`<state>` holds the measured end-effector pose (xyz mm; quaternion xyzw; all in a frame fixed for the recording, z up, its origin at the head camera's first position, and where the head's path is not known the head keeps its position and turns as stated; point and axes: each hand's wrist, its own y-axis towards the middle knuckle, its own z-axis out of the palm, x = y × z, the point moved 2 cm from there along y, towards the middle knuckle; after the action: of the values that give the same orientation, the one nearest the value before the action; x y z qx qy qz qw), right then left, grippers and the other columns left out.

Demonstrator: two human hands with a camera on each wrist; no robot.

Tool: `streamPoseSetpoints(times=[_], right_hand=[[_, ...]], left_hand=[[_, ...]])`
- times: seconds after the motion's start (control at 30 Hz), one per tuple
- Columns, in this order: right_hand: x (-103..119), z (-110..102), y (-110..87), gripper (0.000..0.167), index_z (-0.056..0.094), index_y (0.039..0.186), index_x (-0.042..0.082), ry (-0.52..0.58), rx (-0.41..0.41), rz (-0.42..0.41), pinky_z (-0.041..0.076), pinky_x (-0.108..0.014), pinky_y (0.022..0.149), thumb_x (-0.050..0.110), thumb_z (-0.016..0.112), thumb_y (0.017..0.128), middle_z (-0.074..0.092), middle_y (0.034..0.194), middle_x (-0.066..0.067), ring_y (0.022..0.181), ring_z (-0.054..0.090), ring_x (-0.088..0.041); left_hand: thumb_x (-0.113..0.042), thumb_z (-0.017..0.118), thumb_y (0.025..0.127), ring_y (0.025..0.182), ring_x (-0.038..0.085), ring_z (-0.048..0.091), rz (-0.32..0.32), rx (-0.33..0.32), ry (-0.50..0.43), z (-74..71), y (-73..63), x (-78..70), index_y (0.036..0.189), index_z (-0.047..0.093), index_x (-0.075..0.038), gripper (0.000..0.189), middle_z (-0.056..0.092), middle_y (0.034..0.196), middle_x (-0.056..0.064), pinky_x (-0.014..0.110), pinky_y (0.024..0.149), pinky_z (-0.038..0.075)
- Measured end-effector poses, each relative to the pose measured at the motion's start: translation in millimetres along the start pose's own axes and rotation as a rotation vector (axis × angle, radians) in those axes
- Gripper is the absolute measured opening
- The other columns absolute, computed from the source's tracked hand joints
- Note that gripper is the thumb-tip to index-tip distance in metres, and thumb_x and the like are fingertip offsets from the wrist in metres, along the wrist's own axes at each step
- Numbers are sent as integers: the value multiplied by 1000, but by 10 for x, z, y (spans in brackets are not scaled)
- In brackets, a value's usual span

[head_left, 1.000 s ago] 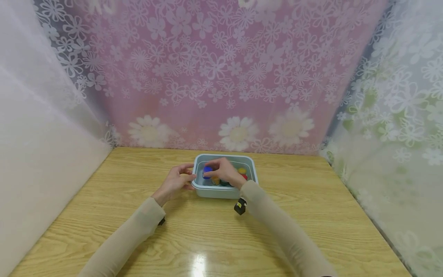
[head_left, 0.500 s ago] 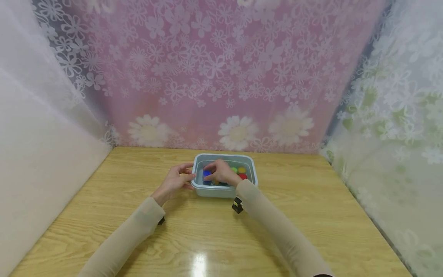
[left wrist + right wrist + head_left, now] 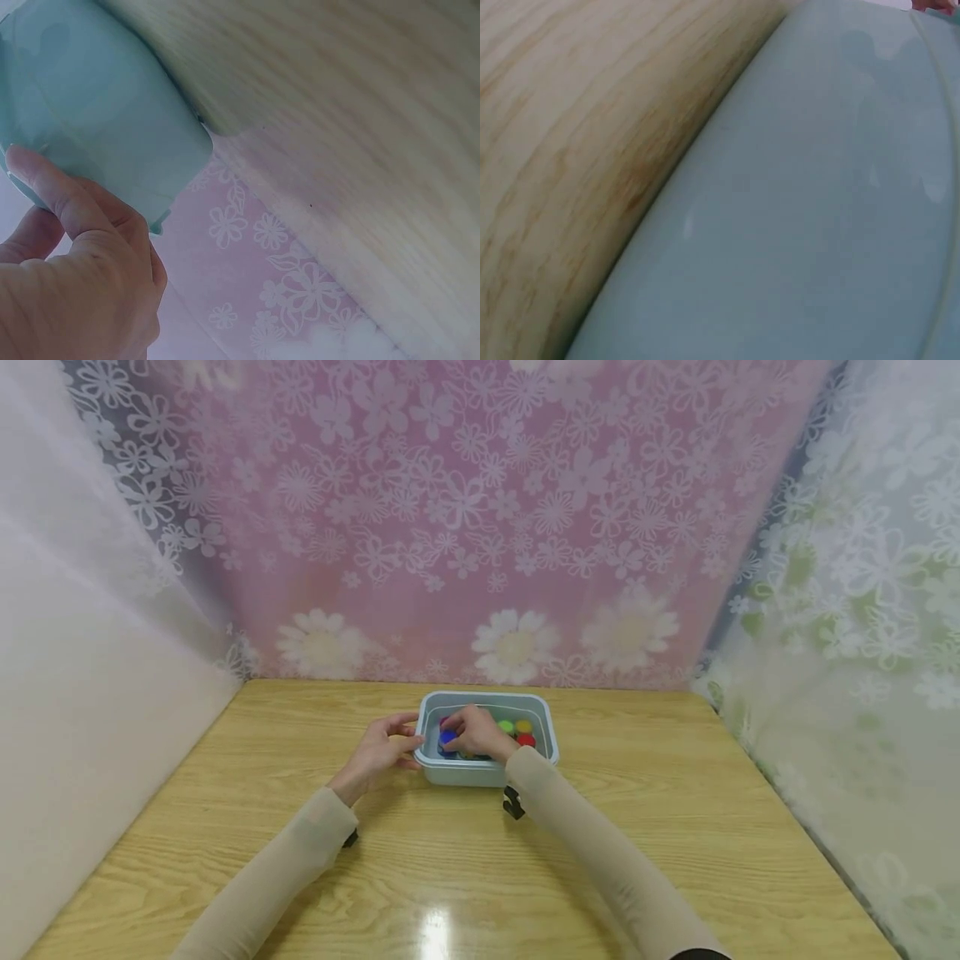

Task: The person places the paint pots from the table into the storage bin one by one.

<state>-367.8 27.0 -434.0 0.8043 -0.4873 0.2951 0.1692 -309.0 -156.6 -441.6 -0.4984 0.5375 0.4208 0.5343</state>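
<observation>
A light blue-grey plastic box [image 3: 480, 777] stands on the wooden table, uncovered at the top. My left hand [image 3: 377, 752] pinches its left rim; in the left wrist view, that hand [image 3: 90, 255] has a digit on either side of the wall. Inside the box, my right hand [image 3: 480, 732] has its thumb and fingertips around a small round piece with a blue top [image 3: 447, 738]. Beside it lie a red round piece [image 3: 527, 740], an orange one [image 3: 523, 727] and a green one [image 3: 506, 727]. A bit of purple shows behind the right fingertips. Others are partly hidden under the right hand.
The wooden table [image 3: 645, 827] reaches back to a pink flowered curtain [image 3: 465, 527]. Pale sheets hang at the left [image 3: 112, 610] and right sides. The right wrist view is mostly filled by the box's outer wall [image 3: 780, 210].
My right hand has lowered the blue-topped piece slightly, deeper into the box, and shifted a little left. More of the green and red pieces shows. My left hand stays on the rim.
</observation>
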Motion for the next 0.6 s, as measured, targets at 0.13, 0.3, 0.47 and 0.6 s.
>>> streamPoseSetpoints(times=[0.13, 0.3, 0.47, 0.6], right_hand=[[4, -16, 1, 34, 72, 117, 7, 2, 0, -8, 57, -38, 91, 16, 78, 85, 72, 113, -8, 102, 65, -23], [0, -36, -33, 33, 72, 117, 7, 25, -1, -13, 57, -38, 90, 14, 77, 85, 72, 113, -7, 104, 66, -24], [0, -62, -83, 33, 72, 118, 8, 81, 5, -4, 57, -38, 91, 13, 77, 86, 73, 114, -7, 105, 66, -25], [-8, -84, -111, 34, 71, 120, 8, 114, 25, -33, 58, -35, 89, 13, 75, 87, 72, 114, -7, 104, 68, -22]], left_hand=[[-5, 63, 95, 73, 20, 67, 3, -4, -3, 4, -2, -9, 144, 48, -8, 52, 47, 113, 14, 50, 77, 61], [-5, 63, 95, 72, 20, 67, 6, -3, 2, 22, -35, -47, 144, 48, -7, 51, 48, 113, 15, 51, 78, 61], [-5, 63, 95, 73, 19, 67, 0, 0, 9, 26, -61, -66, 144, 48, -7, 52, 48, 114, 15, 51, 78, 61], [-4, 63, 95, 71, 20, 67, -4, -1, 2, 21, -57, -58, 144, 48, -7, 52, 48, 113, 14, 51, 78, 61]])
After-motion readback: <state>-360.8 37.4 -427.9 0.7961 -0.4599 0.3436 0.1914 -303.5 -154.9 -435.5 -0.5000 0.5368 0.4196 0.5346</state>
